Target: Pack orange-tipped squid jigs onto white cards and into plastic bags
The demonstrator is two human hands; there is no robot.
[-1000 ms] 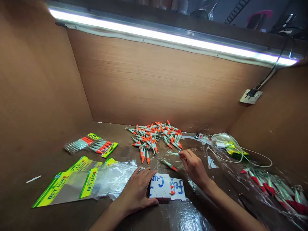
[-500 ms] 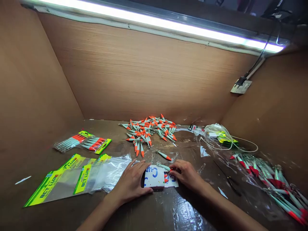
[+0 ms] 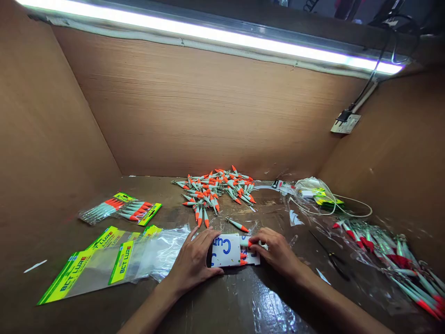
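Observation:
My left hand [image 3: 194,257] is wrapped round the left end of a white card sleeve [image 3: 224,250] with blue lettering, holding it on the table. Orange tips of lures show at the sleeve's right end. There my right hand [image 3: 274,249] pinches a pale green and orange fishing lure [image 3: 245,242], partly covered by the fingers. Just beyond the sleeve lies one loose lure [image 3: 238,225]. Farther back is a heap of similar lures [image 3: 208,190]. Close to my left hand, clear plastic bags [image 3: 104,266] with yellow-green headers lie overlapped.
Filled lure packs [image 3: 104,211] lie at the back left. On the right are black-handled pliers [image 3: 337,266], red-tipped lures [image 3: 399,260] on plastic, and a white cord [image 3: 358,206] beside yellow packaging. A lit tube lamp [image 3: 208,35] runs overhead.
My right hand has moved the lure from above the sleeve to its right end, turning it. The sleeve looks flatter and has shifted slightly right under my left hand.

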